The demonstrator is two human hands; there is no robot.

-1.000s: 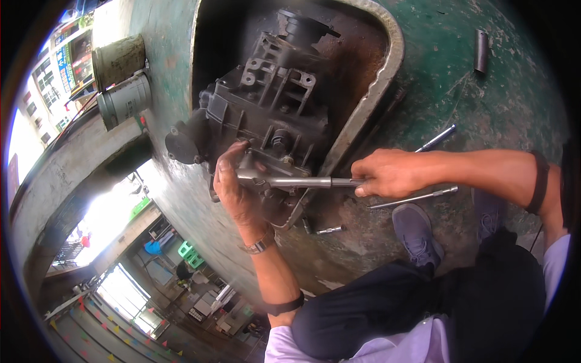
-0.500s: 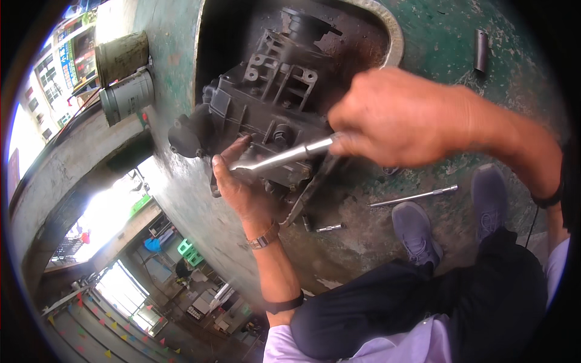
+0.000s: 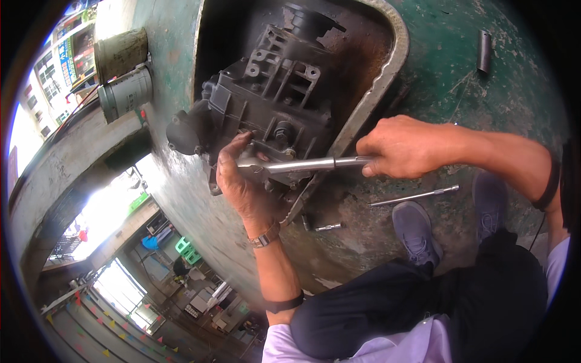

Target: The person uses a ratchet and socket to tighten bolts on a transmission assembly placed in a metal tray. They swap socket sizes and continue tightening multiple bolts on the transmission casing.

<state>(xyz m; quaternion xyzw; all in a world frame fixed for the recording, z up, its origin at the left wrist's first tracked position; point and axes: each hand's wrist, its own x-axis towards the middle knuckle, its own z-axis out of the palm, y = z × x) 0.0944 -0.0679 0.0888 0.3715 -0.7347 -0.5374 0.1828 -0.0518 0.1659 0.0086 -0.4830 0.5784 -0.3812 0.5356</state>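
Observation:
A long silver ratchet wrench point(image 3: 302, 164) lies across the near side of a dark, greasy gearbox point(image 3: 266, 115). My right hand point(image 3: 402, 148) is closed round the handle's right end. At the other end, my left hand point(image 3: 237, 178) is wrapped about the wrench head, thumb and fingers on either side of it. What the head sits on is hidden behind my left hand and the housing. Just beyond the shaft, a bolt-like fitting point(image 3: 282, 132) stands out of the casing. The gearbox rests in a metal tray point(image 3: 396, 51) with a rusty inside.
On the stained green floor near my shoes point(image 3: 414, 233) lie a long extension bar point(image 3: 414, 196) and a short socket piece point(image 3: 330, 227). A metal tube point(image 3: 483, 51) lies at the far right. Two buckets point(image 3: 126, 94) stand at the far left.
My right hand has swung the wrench handle toward me and a little to the right, so the shaft lies nearly level across the view. My left hand stays at the wrench head.

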